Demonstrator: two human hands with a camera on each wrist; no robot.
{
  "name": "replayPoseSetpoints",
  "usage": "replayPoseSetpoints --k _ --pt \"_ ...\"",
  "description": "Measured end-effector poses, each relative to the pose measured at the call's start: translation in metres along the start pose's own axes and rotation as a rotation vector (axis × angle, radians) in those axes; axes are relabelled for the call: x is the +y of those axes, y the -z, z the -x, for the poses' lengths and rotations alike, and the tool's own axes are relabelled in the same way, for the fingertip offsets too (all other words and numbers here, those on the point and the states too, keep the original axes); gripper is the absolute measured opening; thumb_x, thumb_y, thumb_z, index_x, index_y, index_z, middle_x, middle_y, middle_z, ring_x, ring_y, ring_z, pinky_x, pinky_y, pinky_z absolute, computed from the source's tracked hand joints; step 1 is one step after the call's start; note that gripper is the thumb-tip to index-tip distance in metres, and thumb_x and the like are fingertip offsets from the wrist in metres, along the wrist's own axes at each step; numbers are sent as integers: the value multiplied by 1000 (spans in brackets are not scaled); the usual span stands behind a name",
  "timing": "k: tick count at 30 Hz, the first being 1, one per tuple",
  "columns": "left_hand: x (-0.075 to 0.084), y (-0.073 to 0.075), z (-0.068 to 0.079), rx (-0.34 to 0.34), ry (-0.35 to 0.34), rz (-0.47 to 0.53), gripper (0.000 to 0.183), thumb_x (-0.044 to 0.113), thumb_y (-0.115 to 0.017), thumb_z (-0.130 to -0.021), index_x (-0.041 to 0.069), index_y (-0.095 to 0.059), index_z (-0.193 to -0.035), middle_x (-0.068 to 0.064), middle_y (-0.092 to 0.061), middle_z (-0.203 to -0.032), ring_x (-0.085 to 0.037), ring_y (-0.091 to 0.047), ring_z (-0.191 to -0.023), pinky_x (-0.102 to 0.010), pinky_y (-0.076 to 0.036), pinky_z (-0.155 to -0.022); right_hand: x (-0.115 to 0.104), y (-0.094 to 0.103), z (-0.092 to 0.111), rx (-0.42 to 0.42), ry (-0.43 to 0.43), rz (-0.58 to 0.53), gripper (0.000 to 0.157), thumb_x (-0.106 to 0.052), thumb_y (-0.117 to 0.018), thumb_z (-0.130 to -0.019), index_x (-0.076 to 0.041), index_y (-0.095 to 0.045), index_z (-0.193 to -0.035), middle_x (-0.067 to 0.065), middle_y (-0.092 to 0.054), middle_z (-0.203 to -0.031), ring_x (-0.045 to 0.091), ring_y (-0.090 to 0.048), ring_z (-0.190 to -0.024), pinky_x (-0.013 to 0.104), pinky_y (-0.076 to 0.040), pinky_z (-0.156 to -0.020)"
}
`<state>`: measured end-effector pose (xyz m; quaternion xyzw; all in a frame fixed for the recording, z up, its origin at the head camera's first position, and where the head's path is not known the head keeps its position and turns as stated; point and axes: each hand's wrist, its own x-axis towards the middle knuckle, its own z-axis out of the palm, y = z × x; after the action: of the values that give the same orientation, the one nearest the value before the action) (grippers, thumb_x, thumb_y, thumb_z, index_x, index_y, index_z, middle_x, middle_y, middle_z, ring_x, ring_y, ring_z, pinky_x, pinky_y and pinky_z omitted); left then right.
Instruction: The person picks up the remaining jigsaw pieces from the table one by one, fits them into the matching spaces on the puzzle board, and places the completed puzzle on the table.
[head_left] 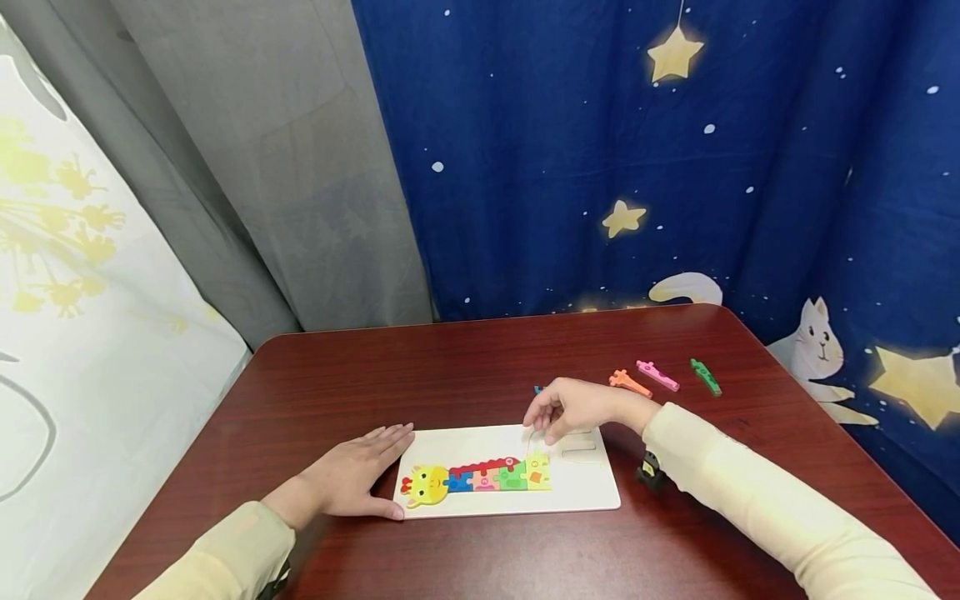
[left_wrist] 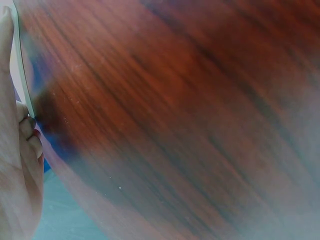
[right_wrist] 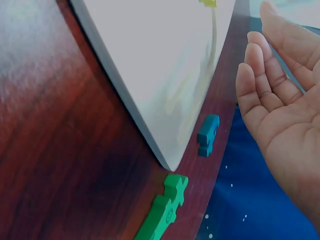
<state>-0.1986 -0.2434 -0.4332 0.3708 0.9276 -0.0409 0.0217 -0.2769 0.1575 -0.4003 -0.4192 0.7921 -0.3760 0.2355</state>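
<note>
We are apparently assembling the giraffe (head_left: 483, 481) on the board (head_left: 581, 492), left hand (head_left: 351, 473) resting straight-fingered at its left edge, right hand (head_left: 576, 407) hovering seemingly empty, loosely curved; next we are likely needing the orange piece (head_left: 630, 382), lying far right.

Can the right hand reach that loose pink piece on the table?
Most likely, yes: the loose pink piece lies near the right hand with nothing on top. The orange piece beside it lies flat, so reaching over looks easy.

Starry blue curtain (head_left: 540, 192) beyond seemingly wooden table (head_left: 360, 375)
</note>
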Motion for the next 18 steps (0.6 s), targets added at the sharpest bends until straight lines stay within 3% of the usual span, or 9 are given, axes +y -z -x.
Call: replayPoseSetpoints --k 13,18 --pt "-1 -1 -1 9 -3 -7 110 86 -37 -78 8 -27 -154 -5 -25 -159 -21 -24 -144 -39 -28 -112 10 22 6 297 -63 -7 29 -3 -76 -83 3 -69 -110 18 -68 -99 21 -61 -88 31 -54 -77" --pt "-2 -3 -1 5 0 -7 110 87 -37 -77 8 -26 -154 -5 -24 -159 -20 -24 -144 -39 -28 -112 12 26 7 375 -105 5 31 -4 -77 -82 1 -69 -112 15 -68 -100 22 -61 -90 31 -54 -80"
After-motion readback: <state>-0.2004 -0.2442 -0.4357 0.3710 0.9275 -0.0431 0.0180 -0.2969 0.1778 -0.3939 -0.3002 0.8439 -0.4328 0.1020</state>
